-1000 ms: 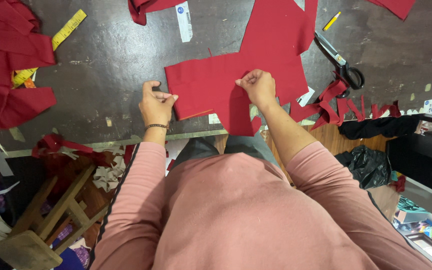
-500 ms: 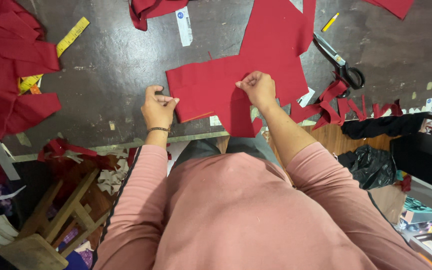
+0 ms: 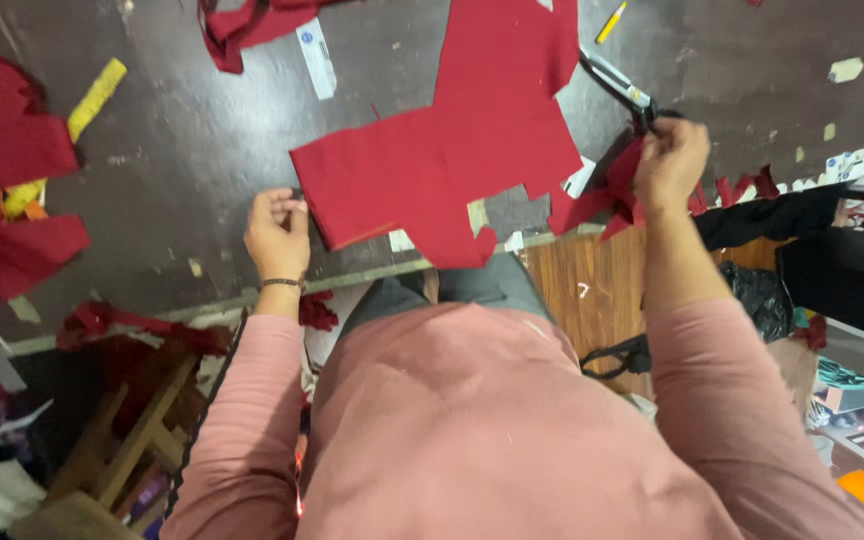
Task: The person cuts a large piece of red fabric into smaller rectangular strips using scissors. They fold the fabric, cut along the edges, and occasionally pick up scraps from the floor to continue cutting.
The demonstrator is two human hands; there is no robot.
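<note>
The right hand (fingers curled, grip unclear) rests on the scissors' handles at the worktop's right, blades pointing up-left toward the red cloth.

Flat red cut fabric panel, stepped outline, lies spread on dark worktable at 12 o'clock. Red fabric scrap strips bunched at 2 o'clock beside black-handled scissors.

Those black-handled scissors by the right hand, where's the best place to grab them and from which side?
Take the scissors by the black handle loops at their near end, right beside the right hand. Come in from the person's side, over the red scraps. The blades point away toward the far left, so the handles are probably the safe, closest part.
</note>
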